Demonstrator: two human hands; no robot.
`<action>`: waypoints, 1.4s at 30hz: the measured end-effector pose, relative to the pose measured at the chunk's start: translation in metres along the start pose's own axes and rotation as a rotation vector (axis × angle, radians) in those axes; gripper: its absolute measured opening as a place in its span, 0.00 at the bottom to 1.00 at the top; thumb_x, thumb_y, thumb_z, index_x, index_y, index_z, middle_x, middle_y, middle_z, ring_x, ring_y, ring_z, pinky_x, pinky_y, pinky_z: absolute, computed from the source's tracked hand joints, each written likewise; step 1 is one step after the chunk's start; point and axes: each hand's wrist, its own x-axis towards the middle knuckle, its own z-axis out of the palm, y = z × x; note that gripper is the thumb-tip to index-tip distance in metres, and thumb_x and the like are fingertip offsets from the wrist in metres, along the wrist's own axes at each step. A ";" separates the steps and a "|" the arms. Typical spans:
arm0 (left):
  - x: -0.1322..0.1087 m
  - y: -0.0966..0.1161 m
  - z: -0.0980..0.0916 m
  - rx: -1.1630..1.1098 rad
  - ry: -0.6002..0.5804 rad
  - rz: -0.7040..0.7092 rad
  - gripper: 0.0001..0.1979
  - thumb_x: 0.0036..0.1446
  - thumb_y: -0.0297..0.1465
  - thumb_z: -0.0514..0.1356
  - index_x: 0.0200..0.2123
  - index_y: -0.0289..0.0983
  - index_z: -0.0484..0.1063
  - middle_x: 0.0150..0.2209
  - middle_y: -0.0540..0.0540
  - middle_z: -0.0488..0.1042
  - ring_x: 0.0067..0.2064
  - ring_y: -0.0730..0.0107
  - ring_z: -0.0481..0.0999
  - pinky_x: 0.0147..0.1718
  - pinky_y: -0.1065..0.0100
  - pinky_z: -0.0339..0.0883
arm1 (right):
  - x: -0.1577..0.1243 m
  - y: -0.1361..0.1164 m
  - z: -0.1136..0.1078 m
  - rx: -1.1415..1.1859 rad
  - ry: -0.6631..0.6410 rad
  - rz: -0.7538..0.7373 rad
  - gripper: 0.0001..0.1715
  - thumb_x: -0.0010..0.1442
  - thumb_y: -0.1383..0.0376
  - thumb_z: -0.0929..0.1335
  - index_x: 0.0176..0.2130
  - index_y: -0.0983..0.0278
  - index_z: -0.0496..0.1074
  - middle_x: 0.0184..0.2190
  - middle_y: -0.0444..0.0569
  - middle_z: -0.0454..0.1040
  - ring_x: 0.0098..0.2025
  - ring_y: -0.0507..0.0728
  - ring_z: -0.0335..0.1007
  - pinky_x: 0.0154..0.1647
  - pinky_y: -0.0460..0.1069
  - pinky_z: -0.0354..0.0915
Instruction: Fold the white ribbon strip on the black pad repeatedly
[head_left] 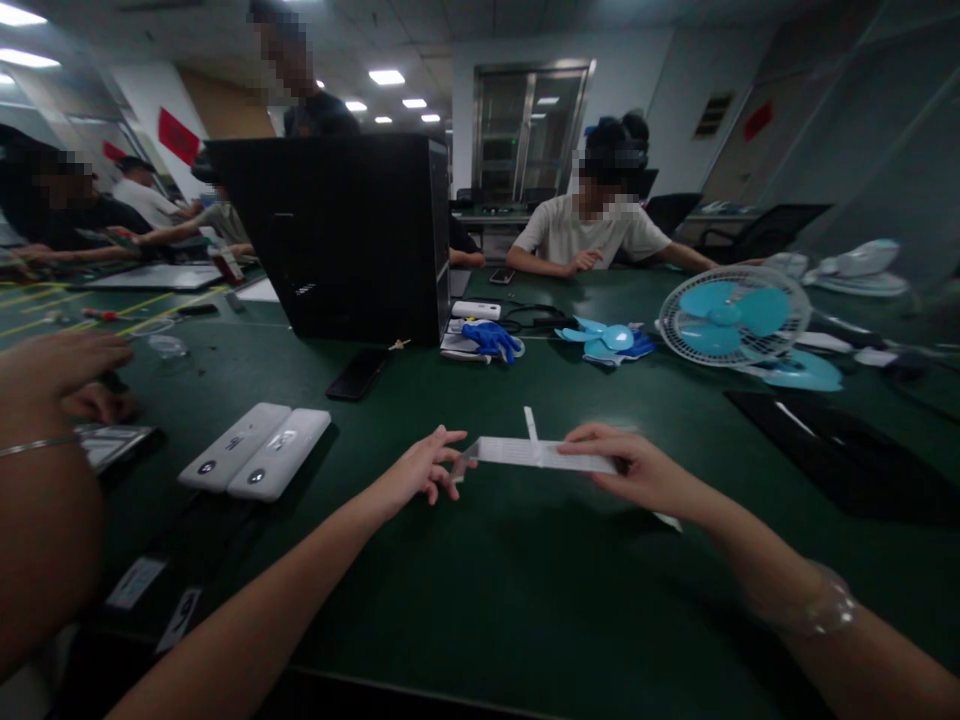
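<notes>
In the head view, a narrow white carton (510, 453) with rows of small print is held just above the green table. A thin flap stands up from its upper edge, and another bends down at its left end. My right hand (637, 468) pinches the carton's right part between thumb and fingers. Another white piece shows below that hand. My left hand (421, 468) is at the left end, fingers spread around the bent flap; whether a fingertip touches it I cannot tell.
A black computer case (337, 240) stands ahead, with a black phone (361, 374) before it. Two white devices (279, 455) lie left, near another person's arm (45, 500). Blue gloves (491, 340), loose fan blades (606, 338), a fan (731, 315) and a black sheet (840, 455) lie beyond and right.
</notes>
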 end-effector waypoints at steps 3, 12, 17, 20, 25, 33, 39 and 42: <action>-0.004 0.002 0.001 0.114 -0.084 0.004 0.25 0.66 0.45 0.46 0.57 0.38 0.64 0.36 0.44 0.76 0.25 0.76 0.68 0.18 0.75 0.55 | 0.003 -0.008 0.012 0.055 -0.129 -0.018 0.22 0.62 0.63 0.64 0.55 0.57 0.70 0.52 0.51 0.65 0.50 0.56 0.65 0.45 0.52 0.67; -0.007 -0.003 0.003 0.304 -0.219 0.061 0.18 0.60 0.44 0.56 0.44 0.35 0.71 0.34 0.48 0.73 0.29 0.75 0.69 0.24 0.74 0.61 | -0.001 0.025 0.003 0.018 -0.235 0.176 0.26 0.60 0.54 0.67 0.56 0.58 0.69 0.54 0.50 0.68 0.53 0.59 0.65 0.53 0.56 0.64; -0.009 0.000 0.003 0.331 -0.225 0.046 0.17 0.61 0.43 0.55 0.43 0.35 0.71 0.35 0.48 0.72 0.30 0.74 0.70 0.25 0.73 0.62 | -0.012 0.077 -0.023 -0.176 0.075 0.341 0.27 0.60 0.52 0.64 0.55 0.59 0.70 0.54 0.50 0.69 0.54 0.60 0.65 0.56 0.57 0.61; -0.010 0.002 0.003 0.359 -0.229 0.037 0.17 0.61 0.42 0.55 0.44 0.35 0.71 0.35 0.48 0.72 0.31 0.73 0.70 0.25 0.73 0.62 | -0.027 0.111 -0.050 -0.352 0.300 0.555 0.26 0.58 0.54 0.64 0.54 0.59 0.70 0.57 0.48 0.66 0.58 0.60 0.61 0.60 0.54 0.57; -0.011 0.003 0.002 0.362 -0.247 0.037 0.16 0.61 0.42 0.55 0.44 0.36 0.70 0.37 0.48 0.73 0.33 0.72 0.71 0.26 0.72 0.62 | -0.074 0.142 -0.094 -0.509 0.536 0.988 0.37 0.57 0.53 0.64 0.60 0.70 0.64 0.63 0.68 0.53 0.64 0.77 0.45 0.57 0.74 0.44; -0.013 0.004 0.003 0.346 -0.284 0.023 0.16 0.61 0.42 0.55 0.43 0.36 0.70 0.35 0.49 0.72 0.32 0.72 0.71 0.27 0.72 0.63 | -0.134 0.178 -0.103 -0.393 0.744 1.611 0.51 0.56 0.36 0.54 0.67 0.63 0.52 0.68 0.68 0.33 0.67 0.78 0.23 0.50 0.80 0.36; -0.013 0.004 0.006 0.356 -0.269 0.029 0.14 0.61 0.40 0.55 0.42 0.36 0.71 0.34 0.49 0.72 0.31 0.73 0.70 0.26 0.73 0.61 | -0.140 0.185 -0.104 -0.489 0.677 1.644 0.53 0.55 0.35 0.53 0.67 0.64 0.53 0.66 0.72 0.44 0.67 0.76 0.32 0.53 0.78 0.31; -0.012 0.002 0.006 0.318 -0.285 0.044 0.13 0.61 0.39 0.56 0.41 0.36 0.70 0.34 0.49 0.72 0.31 0.73 0.70 0.25 0.73 0.60 | -0.145 0.190 -0.105 -0.534 0.647 1.586 0.57 0.55 0.34 0.50 0.68 0.68 0.49 0.66 0.69 0.44 0.68 0.72 0.29 0.56 0.76 0.33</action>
